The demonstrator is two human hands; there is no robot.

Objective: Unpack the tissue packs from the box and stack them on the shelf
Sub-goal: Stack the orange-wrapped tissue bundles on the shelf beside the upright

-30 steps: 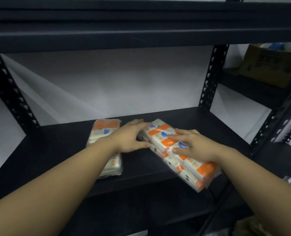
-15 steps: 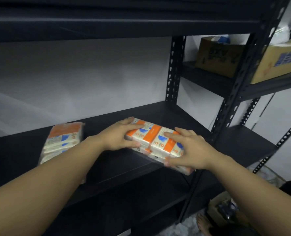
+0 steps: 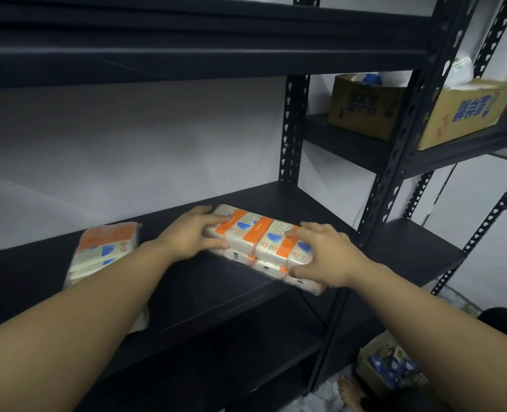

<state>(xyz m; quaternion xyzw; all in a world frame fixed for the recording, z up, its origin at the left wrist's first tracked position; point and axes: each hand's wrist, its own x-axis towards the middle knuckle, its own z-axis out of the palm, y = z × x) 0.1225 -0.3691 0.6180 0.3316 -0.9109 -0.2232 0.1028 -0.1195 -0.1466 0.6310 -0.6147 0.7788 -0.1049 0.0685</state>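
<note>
An orange-and-white tissue pack (image 3: pixel 258 236) lies on the black shelf (image 3: pixel 216 289), near its right front corner, and overhangs the front edge a little. My left hand (image 3: pixel 191 234) grips its left end. My right hand (image 3: pixel 325 257) grips its right end from the front. A second tissue pack (image 3: pixel 103 251) lies flat further left on the same shelf, partly behind my left forearm. The open cardboard box (image 3: pixel 390 367) stands on the floor at the lower right, with blue-printed contents showing.
Another shelf board (image 3: pixel 186 59) hangs close above. A perforated upright (image 3: pixel 293 129) stands behind the pack. On the neighbouring rack to the right sit two cardboard boxes (image 3: pixel 365 104). A bare foot (image 3: pixel 348 392) is on the floor by the box.
The held pack has turned from a slanted, far-overhanging lie to lie along the shelf near its right front corner. My view has swung to the right, bringing the neighbouring rack and floor box into sight.
</note>
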